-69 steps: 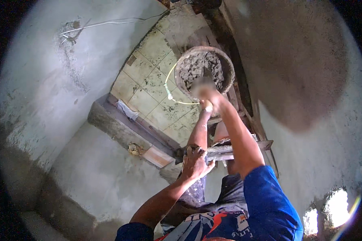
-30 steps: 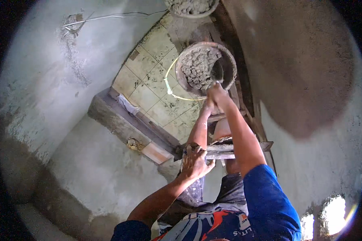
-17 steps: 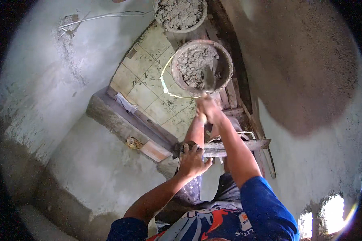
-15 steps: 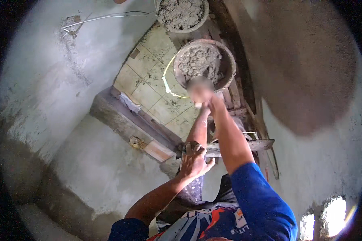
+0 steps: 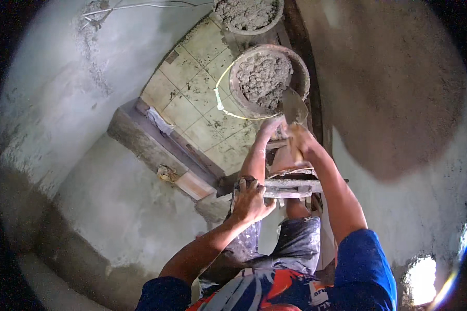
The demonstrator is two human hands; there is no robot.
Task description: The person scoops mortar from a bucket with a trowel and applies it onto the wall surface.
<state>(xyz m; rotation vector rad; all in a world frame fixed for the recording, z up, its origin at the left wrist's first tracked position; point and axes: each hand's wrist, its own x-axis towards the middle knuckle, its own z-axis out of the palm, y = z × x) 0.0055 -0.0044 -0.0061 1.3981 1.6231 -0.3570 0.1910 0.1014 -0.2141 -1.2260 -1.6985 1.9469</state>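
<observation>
My right hand (image 5: 301, 141) is closed around the handle of a trowel (image 5: 294, 107). The trowel's blade, grey with mortar, reaches over the near right rim of a round bucket (image 5: 302, 70). Inside that bucket lies a heap of wet grey mortar (image 5: 264, 78). My left hand (image 5: 251, 201) rests on my bent left knee with its fingers apart, holding nothing. My left shin runs forward from it, and the foot is close to the bucket's near side, partly hidden by the right hand.
A second mortar-filled bucket (image 5: 248, 30) stands farther off. A yellow bucket handle (image 5: 219, 98) hangs over the splattered floor tiles (image 5: 192, 106). A mortar-crusted plank (image 5: 293, 187) lies crosswise near my knees. Walls rise on both sides; a low ledge (image 5: 155, 150) is at left.
My right hand has drawn back and to the right from the bucket, bringing the trowel blade into view over the rim. My left hand stays on the knee. The view has shifted slightly.
</observation>
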